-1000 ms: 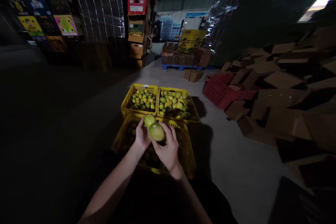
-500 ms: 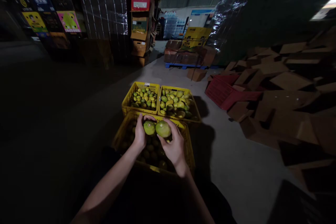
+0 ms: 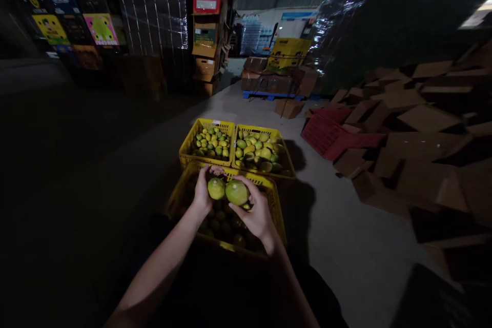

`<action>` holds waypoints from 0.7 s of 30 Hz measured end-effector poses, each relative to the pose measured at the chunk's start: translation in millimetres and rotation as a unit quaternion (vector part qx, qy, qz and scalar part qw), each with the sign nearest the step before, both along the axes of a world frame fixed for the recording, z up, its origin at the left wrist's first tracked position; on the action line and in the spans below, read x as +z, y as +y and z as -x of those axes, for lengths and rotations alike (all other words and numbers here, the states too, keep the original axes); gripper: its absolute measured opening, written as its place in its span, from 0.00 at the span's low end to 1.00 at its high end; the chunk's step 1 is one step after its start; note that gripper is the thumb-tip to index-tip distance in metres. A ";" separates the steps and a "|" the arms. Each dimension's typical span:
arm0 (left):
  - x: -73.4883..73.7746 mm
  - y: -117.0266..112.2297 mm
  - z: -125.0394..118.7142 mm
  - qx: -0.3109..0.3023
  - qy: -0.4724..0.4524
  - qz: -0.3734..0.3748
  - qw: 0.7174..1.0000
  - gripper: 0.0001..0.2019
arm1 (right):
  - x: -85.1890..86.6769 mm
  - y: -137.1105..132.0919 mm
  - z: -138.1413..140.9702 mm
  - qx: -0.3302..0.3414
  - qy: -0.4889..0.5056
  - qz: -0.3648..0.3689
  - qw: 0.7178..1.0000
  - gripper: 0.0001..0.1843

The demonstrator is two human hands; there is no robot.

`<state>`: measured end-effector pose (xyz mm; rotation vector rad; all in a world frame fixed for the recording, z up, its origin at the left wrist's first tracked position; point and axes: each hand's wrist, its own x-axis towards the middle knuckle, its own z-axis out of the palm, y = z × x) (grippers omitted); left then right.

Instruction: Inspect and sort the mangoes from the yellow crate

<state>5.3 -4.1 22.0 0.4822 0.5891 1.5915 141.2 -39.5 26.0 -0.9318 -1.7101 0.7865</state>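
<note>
My left hand [image 3: 202, 189] is curled around a small yellow-green lemon [image 3: 216, 188], its pale stem end facing me. Beside it, a larger green lemon [image 3: 237, 192] is gripped between the thumb and fingers of my right hand [image 3: 257, 210]. The two fruits are side by side, almost touching. Both hands are above the near yellow crate [image 3: 277, 215], in which several shadowed round fruits [image 3: 223, 223] lie. Behind it stand a left yellow crate [image 3: 186, 151] of smaller lemons [image 3: 211, 139] and a right yellow crate [image 3: 291, 163] of larger ones [image 3: 265, 154].
Flattened cardboard boxes [image 3: 423, 148] heap up at the right, with a red crate [image 3: 326, 133] at their edge. Further back are a blue pallet [image 3: 269, 96] carrying cartons, a tall stack of boxes [image 3: 206, 36] and wrapped stacks. Concrete floor [image 3: 338, 225] lies around the crates.
Both hands, each with its lemon, have shifted slightly left. The fruits have turned a little in the fingers. The crates have not moved.
</note>
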 end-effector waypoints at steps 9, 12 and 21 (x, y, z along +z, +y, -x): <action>3.1 3.9 6.7 -0.077 -0.097 0.138 0.983 0.14 | 2.9 -1.0 -0.7 0.062 0.129 0.178 0.974 0.35; 5.4 3.3 6.8 -0.109 -0.107 0.194 0.969 0.17 | -0.9 -0.2 5.0 0.018 0.237 0.270 0.933 0.30; 2.3 4.3 1.0 -0.134 -0.085 0.214 0.964 0.11 | -3.8 6.4 2.8 0.089 0.332 0.373 0.862 0.14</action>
